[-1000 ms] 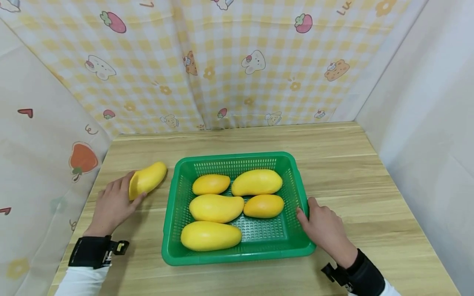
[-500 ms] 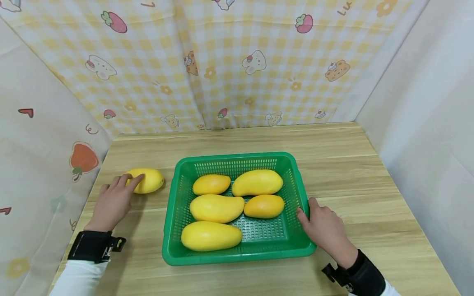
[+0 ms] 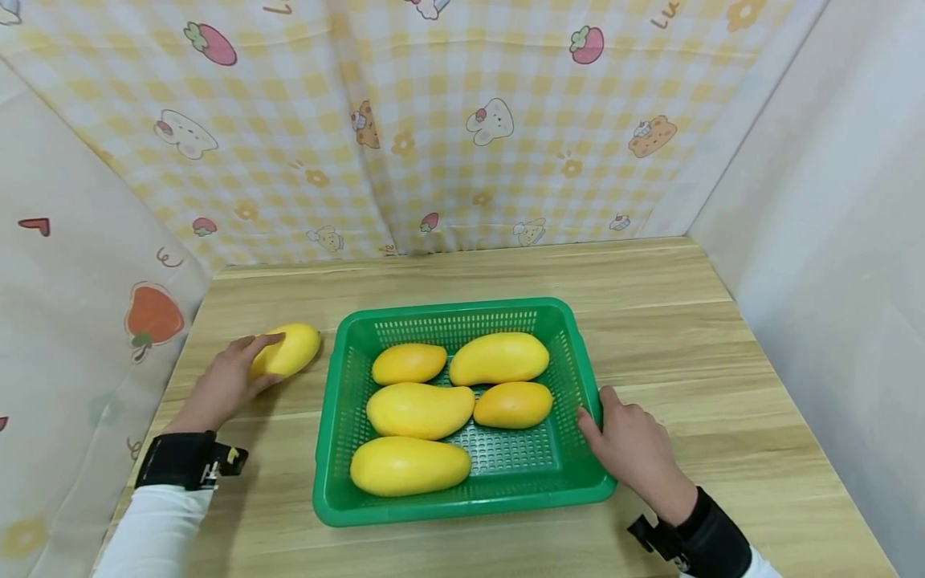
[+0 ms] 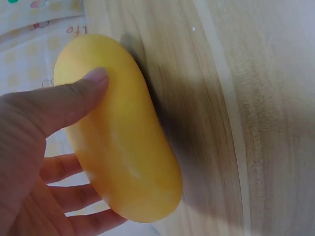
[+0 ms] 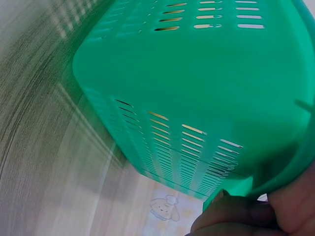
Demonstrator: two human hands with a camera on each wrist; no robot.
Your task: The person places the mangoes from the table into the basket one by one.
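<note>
A yellow mango point(image 3: 291, 352) lies at the left of the table, its far end pointing up and to the right. My left hand point(image 3: 226, 384) holds it from the near left side. In the left wrist view the thumb point(image 4: 74, 101) presses across the smooth mango point(image 4: 120, 132), while the other fingers curl along its opposite side. On the right, my right hand point(image 3: 636, 441) grips the side rim of a green plastic basket point(image 3: 462, 514), thumb over the rim and fingers outside. In the right wrist view those fingers point(image 5: 236, 216) sit below the basket's rim, partly hidden.
Several mangoes rest inside the basket, among them a long one point(image 3: 410, 466) at the front and a smaller orange one point(image 3: 514, 404). The wood-grain table point(image 3: 730, 433) meets a checked cloth point(image 3: 433, 120) at the back. White sheets hang at both sides.
The mango at the left has been turned under my left hand: slanted, then nearly level, now slanted again. My fingers have shifted round it. The right hand and basket stay put.
</note>
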